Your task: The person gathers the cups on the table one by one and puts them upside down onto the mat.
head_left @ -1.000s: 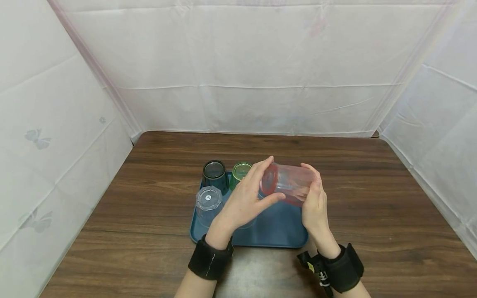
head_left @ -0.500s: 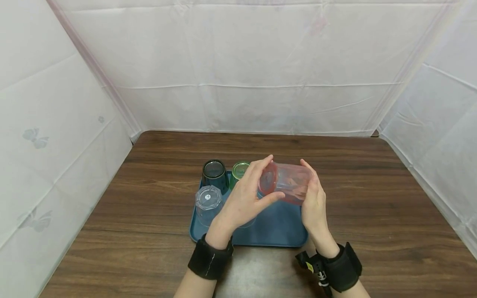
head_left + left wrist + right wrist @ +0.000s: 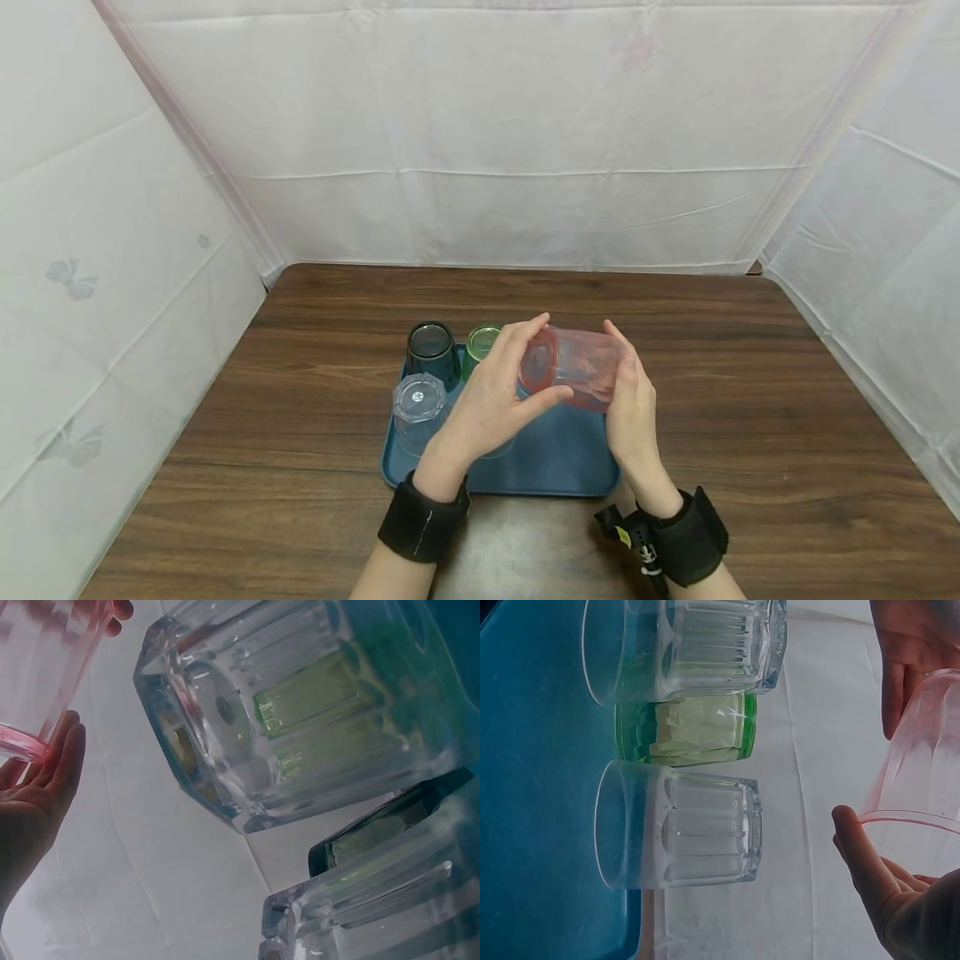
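Between my two hands a pink clear tumbler (image 3: 581, 362) is held on its side above the tray, its base toward the left and its mouth toward the right. My left hand (image 3: 483, 408) holds the base end, thumb below and fingers reaching over the far side. At the mouth end, my right hand (image 3: 633, 408) grips the rim; in the right wrist view its thumb lies at the rim's edge. Beneath and left of the hands, upside-down tumblers stand on a blue tray (image 3: 555, 467): a dark one (image 3: 432, 354), a green one (image 3: 483, 343) and a clear one (image 3: 418, 408).
More clear tumblers (image 3: 712, 832) show in the right wrist view, mostly hidden behind my left hand in the head view. The tray lies on a brown wooden table (image 3: 285, 417). White sheeting (image 3: 480, 217) hangs around the back and sides.
The pink tumbler and both hands have shifted very slightly to the left over the last second. The grip looks the same, and the tumblers on the tray have not moved.
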The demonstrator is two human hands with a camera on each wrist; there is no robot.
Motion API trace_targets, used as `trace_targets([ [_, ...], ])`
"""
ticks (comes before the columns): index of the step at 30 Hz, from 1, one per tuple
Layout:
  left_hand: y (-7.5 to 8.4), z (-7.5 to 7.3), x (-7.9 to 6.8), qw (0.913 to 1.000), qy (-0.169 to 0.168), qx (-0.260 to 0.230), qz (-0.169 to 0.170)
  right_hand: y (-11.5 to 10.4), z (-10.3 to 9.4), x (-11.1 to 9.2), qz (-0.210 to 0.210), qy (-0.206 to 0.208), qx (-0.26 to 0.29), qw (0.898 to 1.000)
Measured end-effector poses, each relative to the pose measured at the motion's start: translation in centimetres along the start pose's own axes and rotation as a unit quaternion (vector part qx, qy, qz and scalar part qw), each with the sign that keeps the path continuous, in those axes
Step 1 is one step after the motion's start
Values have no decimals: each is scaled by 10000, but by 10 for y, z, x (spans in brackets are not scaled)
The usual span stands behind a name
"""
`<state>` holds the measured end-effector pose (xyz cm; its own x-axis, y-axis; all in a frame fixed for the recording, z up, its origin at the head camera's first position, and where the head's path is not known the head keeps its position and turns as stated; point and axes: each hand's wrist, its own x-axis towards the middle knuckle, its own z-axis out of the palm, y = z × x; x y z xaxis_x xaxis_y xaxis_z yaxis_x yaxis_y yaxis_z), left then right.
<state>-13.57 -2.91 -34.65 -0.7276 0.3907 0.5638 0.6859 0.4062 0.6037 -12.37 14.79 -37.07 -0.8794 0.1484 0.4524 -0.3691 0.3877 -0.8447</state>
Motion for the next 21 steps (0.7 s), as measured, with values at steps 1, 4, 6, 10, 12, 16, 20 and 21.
trace_targets([
  [1, 0, 0, 0, 10000, 10, 16, 18, 0, 0, 0, 1, 15, -21, 10000],
  [4, 0, 0, 0, 9999, 44, 53, 77, 0, 0, 0, -9, 49, -22, 10000],
  [6, -1, 0, 0, 9999, 62, 77, 105, 1, 1, 0, -35, 67, -28, 10000],
  [10, -1, 0, -1, 9999, 51, 98, 110, 2, 1, 0, -99, 75, -45, 9999],
  [12, 0, -1, -1, 9999, 10, 102, 105, 3, 1, -1, -86, 58, -5, 9999],
  [16, 0, -2, 0, 9999, -31, 105, 128, 3, 1, -1, -27, -40, 161, 9999],
  [20, -1, -1, 0, 9998, 9, 118, 158, 2, 1, -1, 61, -86, 235, 9997],
  [21, -1, -1, 0, 9998, 18, 121, 170, 2, 1, -1, 84, -92, 246, 9996],
])
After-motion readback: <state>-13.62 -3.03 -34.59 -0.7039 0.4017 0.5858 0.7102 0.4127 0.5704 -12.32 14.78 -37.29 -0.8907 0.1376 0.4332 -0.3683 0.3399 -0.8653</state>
